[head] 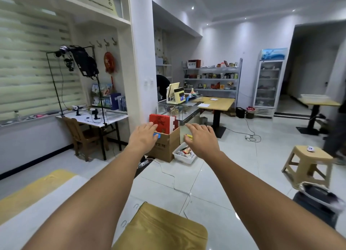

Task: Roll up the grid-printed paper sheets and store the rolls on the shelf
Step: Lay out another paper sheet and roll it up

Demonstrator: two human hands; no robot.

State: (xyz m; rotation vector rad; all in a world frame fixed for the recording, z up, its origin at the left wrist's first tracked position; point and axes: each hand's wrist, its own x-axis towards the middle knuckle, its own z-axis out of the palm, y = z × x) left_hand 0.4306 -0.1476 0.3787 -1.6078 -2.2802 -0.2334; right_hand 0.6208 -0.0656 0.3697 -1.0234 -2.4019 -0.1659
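Note:
Both my arms reach straight out at chest height, palms down, over the floor. My left hand and my right hand have their fingers straight and spread, and neither grips anything. A small blue bit shows at the left thumb and a small yellow bit at the right thumb. A white paper sheet lies on the yellow-edged table at the lower left, its print too blurred to read. A white wall shelf runs high on the left.
A wooden stool top sits just below me. Ahead stand a cardboard box with a red box in it, a white bin of packets and a glass counter. A cable crosses the tiled floor. On the right are a beige stool and a black bin.

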